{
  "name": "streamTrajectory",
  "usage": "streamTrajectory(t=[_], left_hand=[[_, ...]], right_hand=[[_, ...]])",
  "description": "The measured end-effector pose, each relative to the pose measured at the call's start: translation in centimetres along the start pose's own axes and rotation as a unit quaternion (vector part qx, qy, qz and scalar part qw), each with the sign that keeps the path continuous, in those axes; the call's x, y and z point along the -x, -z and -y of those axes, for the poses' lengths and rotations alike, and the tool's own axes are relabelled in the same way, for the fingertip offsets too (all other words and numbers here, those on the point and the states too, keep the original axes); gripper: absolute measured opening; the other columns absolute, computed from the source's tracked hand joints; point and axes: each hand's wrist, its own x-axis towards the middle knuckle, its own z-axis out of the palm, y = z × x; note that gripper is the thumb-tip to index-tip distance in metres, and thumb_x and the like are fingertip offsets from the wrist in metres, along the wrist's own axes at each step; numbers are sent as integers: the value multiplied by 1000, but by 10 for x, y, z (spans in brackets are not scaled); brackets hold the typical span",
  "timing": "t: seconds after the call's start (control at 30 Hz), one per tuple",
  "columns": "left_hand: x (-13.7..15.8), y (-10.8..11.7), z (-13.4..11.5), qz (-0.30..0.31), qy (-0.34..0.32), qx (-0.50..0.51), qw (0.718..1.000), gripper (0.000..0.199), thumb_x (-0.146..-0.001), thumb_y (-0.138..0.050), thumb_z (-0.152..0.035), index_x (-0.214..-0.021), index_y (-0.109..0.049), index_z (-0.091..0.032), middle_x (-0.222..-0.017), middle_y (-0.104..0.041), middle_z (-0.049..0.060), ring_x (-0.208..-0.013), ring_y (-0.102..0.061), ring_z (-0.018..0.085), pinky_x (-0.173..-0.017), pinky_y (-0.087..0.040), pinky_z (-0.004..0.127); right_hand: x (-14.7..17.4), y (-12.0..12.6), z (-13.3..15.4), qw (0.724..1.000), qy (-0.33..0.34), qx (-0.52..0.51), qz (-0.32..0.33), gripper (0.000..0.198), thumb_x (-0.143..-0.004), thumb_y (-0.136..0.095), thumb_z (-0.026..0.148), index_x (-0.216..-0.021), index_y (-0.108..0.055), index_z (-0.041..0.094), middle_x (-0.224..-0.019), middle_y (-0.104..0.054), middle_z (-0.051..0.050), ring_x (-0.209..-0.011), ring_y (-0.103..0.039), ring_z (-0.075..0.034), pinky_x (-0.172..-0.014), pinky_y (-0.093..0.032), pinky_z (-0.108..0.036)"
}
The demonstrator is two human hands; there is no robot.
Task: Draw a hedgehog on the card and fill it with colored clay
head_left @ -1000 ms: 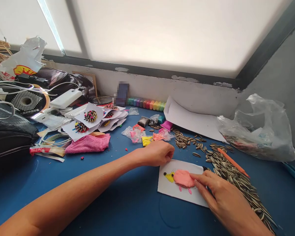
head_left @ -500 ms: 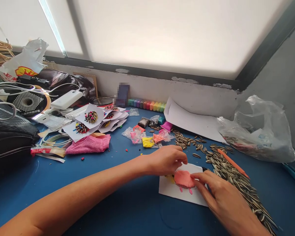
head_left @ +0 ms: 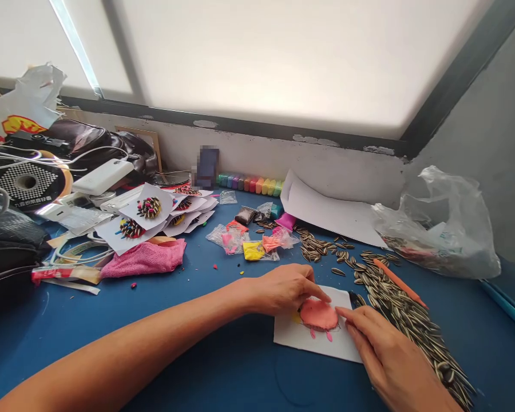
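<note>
A flattened patch of coral-pink modelling clay (head_left: 319, 315) lies on a white card (head_left: 296, 337). Two small pink clay legs stick out below it, and a yellow patch (head_left: 296, 316) shows at its left. My left hand (head_left: 283, 289) reaches in from the left over the card. Its index finger stretches along the clay's upper edge; the other fingers are partly hidden. At the clay's right edge is my right hand (head_left: 384, 340), index finger extended to the rim and thumb apart over the card. Neither hand holds anything.
Striped sunflower seeds (head_left: 395, 297) lie heaped to the right, with an orange stick-like tool (head_left: 400, 283) on them. Bagged clay (head_left: 254, 250) is behind the card. Seed-decorated cards (head_left: 154, 234) and a pink cloth (head_left: 143, 259) are left. A plastic bag (head_left: 446, 229) stands right.
My left hand's index finger has come down and forward onto the clay's upper edge. My right fingertip has shifted slightly off the clay's surface to its rim. The view has turned slightly.
</note>
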Motion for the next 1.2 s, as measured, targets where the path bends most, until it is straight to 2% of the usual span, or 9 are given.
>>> streamTrajectory(t=[0.13, 0.27, 0.4, 0.6, 0.73, 0.9, 1.03, 1.13, 1.2], left_hand=[[0, 4, -2, 30, 5, 6, 1000, 41, -87, -49, -3, -118, -68, -23, -95, -54, 6, -86, -50, 15, -76, -38, 23], [0, 6, -4, 35, 10, 2, 999, 43, -87, -49, -3, -119, -67, -24, -95, -52, 6, -84, -49, 15, -75, -38, 23], [0, 7, -5, 35, 20, 18, 999, 42, -86, -48, -2, -116, -69, -22, -97, -53, 6, -86, -50, 14, -77, -38, 23], [0, 7, -5, 25, 18, 31, 999, 42, -85, -48, -1, -114, -70, -21, -95, -53, 5, -83, -50, 13, -75, -38, 22], [0, 7, -3, 23, 9, 21, 999, 42, -86, -46, -1, -114, -70, -21, -91, -53, 5, -83, -50, 13, -73, -38, 22], [0, 8, 0, 33, -5, 20, 999, 49, -87, -43, -1, -125, -63, -26, -94, -51, 4, -87, -49, 13, -79, -37, 22], [1, 10, 1, 61, -15, 19, 998, 51, -84, -44, 1, -122, -65, -26, -97, -52, 5, -89, -48, 14, -80, -37, 22], [1, 12, -1, 57, -12, 26, 998, 48, -85, -44, 1, -120, -66, -23, -97, -54, 5, -89, -48, 14, -82, -38, 23], [1, 13, -2, 54, -12, 31, 998, 47, -85, -44, 0, -119, -67, -23, -96, -55, 5, -88, -48, 14, -82, -38, 24]], right_hand=[[9, -5, 5, 999, 22, 35, -35, 32, -98, -35, 24, -108, -65, 22, -84, -61, -4, -65, -67, -12, -56, -56, -22], [17, -13, 4, 994, 51, 88, -45, 34, -95, -36, 17, -118, -61, 21, -90, -58, -6, -69, -66, -13, -56, -56, -23], [22, -20, -1, 985, 91, 135, -59, 44, -89, -35, 7, -127, -55, 17, -96, -57, -10, -76, -66, -15, -58, -56, -24], [25, -17, -9, 987, 99, 114, -52, 54, -88, -39, 5, -139, -44, 21, -102, -58, -9, -84, -65, -14, -66, -56, -20], [28, -17, -6, 983, 113, 130, -62, 61, -83, -37, 0, -138, -46, 23, -101, -58, -8, -84, -65, -14, -67, -56, -21], [30, -20, 0, 971, 127, 190, -70, 70, -72, -35, -8, -134, -51, 20, -100, -59, -10, -79, -65, -15, -62, -56, -22], [33, -19, -4, 971, 130, 183, -84, 66, -76, -34, -6, -135, -47, 20, -102, -60, -10, -83, -66, -16, -67, -57, -24], [35, -17, -6, 979, 118, 151, -71, 58, -84, -37, 2, -139, -43, 20, -105, -61, -10, -91, -65, -18, -74, -56, -26], [36, -15, -3, 981, 118, 137, -66, 56, -87, -37, 3, -139, -43, 21, -102, -61, -9, -88, -65, -17, -73, -55, -26]])
